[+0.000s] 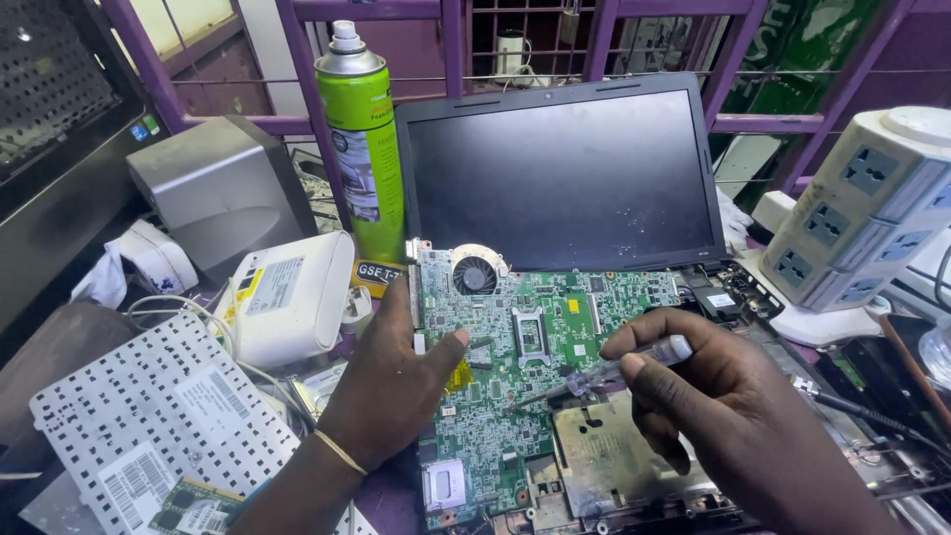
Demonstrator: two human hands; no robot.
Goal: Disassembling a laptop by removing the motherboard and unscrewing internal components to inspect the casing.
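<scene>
Head view — hands [396,381] on motherboard [515,367]

Green motherboard [515,367]: lies flat, bare, on opened laptop base, round fan at its top edge, square socket frame mid-board. Screwdriver [606,369]: clear handle, slim shaft angled down-left, tip touching board near centre.

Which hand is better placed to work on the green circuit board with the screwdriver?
The right hand: it holds the screwdriver with the tip on the green circuit board. The left hand only rests on the board's left edge.
</scene>
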